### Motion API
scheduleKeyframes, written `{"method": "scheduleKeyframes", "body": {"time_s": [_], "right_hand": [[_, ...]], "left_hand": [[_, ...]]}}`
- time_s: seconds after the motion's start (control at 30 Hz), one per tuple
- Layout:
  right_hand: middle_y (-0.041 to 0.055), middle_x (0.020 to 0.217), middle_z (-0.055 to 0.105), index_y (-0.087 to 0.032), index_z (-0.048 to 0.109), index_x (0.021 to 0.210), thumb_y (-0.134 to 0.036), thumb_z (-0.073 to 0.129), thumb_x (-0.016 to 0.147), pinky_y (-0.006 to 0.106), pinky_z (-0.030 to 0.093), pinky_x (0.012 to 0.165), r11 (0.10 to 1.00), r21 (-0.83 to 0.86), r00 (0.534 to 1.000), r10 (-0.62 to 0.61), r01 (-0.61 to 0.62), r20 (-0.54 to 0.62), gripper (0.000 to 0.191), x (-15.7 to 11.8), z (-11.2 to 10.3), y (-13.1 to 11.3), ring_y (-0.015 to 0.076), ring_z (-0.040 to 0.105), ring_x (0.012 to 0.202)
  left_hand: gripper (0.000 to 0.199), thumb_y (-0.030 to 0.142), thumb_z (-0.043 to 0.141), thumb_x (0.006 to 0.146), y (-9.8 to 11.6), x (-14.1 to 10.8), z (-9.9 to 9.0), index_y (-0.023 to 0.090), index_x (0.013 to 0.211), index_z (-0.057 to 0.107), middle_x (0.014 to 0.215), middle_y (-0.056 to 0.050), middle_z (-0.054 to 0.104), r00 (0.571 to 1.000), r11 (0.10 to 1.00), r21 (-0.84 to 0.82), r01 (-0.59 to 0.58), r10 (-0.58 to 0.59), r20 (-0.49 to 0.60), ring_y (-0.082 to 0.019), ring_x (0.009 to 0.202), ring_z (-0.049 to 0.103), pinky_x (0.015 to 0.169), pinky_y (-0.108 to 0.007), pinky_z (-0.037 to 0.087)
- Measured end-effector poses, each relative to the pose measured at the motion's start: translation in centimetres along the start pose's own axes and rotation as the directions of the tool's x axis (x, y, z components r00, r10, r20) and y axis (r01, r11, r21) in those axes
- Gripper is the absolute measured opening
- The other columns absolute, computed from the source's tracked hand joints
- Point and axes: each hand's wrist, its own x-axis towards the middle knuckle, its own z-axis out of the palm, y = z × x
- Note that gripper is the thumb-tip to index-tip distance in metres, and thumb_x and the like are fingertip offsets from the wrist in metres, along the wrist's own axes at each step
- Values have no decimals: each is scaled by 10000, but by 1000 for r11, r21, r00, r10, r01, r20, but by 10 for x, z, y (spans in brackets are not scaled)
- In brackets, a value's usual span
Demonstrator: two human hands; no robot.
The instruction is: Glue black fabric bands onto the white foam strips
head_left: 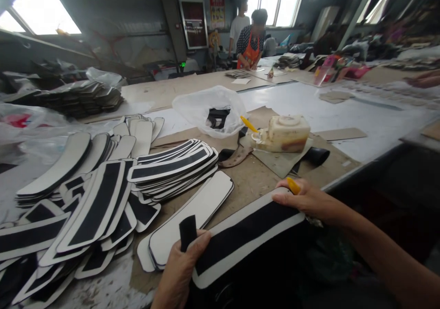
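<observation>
A curved white piece with a black centre strip hangs over the table's front edge, held at both ends. My left hand is closed on its left end, thumb on top, and a short black strip stands up from the fingers. At the right end, my right hand pinches the piece and also has a yellow-handled tool in its grip. Just behind lie plain white curved pieces. Beyond them is a stack of black-centred white pieces.
More curved pieces are heaped at the left. A clear plastic bag holds dark scraps. A stained glue container stands on brown card beside a yellow-handled brush. Two people stand at the far table.
</observation>
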Motion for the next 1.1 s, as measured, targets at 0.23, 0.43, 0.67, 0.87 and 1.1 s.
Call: {"method": "scheduleKeyframes", "body": {"time_s": [0.23, 0.43, 0.67, 0.87, 1.1], "right_hand": [[-20, 634, 574, -158, 606, 765, -455, 620, 725, 219, 412, 517, 996, 50, 997, 75, -77, 34, 300, 11, -15, 2, 132, 540, 572], [-30, 596, 524, -150, 569, 729, -444, 657, 687, 198, 376, 465, 976, 178, 990, 107, -122, 89, 310, 30, -33, 10, 98, 488, 509], [-19, 591, 537, -141, 580, 679, -442, 624, 685, 212, 398, 490, 996, 15, 989, 85, -88, 123, 305, 56, -51, 23, 108, 491, 512], [3, 620, 576, -143, 600, 675, -454, 557, 773, 219, 396, 502, 949, -310, 998, 54, -47, 14, 329, 68, -48, 32, 145, 529, 563], [185, 994, 627, -88, 617, 1035, -154, 395, 894, 355, 467, 776, 728, -683, 953, -160, -62, -257, 272, 34, -20, 33, 282, 575, 971]], "left_hand": [[423, 420, 794, 566, -14, -1, 18, 109, 824, 670, 663, -65, 687, 985, 994, 40, 101, -106, 137, -239, 653, 641, 633, -322, 513], [510, 324, 848, 478, -28, -2, 38, 118, 905, 662, 701, -83, 711, 973, 954, -205, 220, -199, 118, -309, 747, 672, 659, -365, 535], [584, 404, 883, 371, -48, 22, 54, 96, 819, 667, 653, -91, 708, 977, 968, -127, 214, -211, 42, -344, 820, 667, 752, -395, 542], [428, 359, 846, 479, -43, 29, 57, 82, 760, 679, 651, -105, 705, 983, 983, 37, 182, -180, -38, -331, 828, 666, 773, -378, 536], [296, 368, 787, 568, -37, 31, 60, 103, 625, 668, 618, -122, 692, 974, 955, 243, 172, -128, -186, -350, 792, 666, 744, -400, 532]]}}
